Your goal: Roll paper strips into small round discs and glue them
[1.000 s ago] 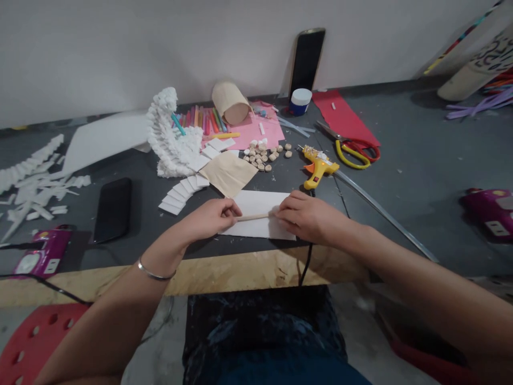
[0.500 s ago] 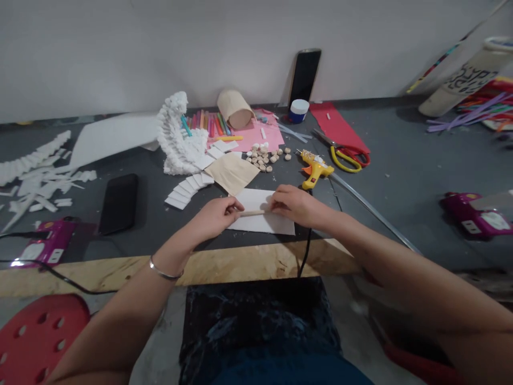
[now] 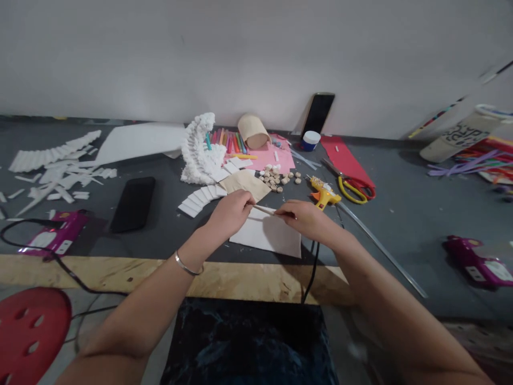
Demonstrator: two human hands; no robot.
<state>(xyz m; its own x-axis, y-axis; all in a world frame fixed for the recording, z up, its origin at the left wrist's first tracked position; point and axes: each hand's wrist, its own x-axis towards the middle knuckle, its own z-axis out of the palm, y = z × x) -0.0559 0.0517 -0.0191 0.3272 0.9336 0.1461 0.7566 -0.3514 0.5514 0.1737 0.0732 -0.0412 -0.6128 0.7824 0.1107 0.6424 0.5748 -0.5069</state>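
Left hand and right hand pinch opposite ends of a slender beige stick above a white rectangular sheet; it seems already shaped, though attached to nothing visible.

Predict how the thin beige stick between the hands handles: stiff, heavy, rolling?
Probably fairly stiff: the stick spans from left hand to right hand without visible sag. Likely light, being so thin. Might roll if round, though its cross-section is too small to tell.
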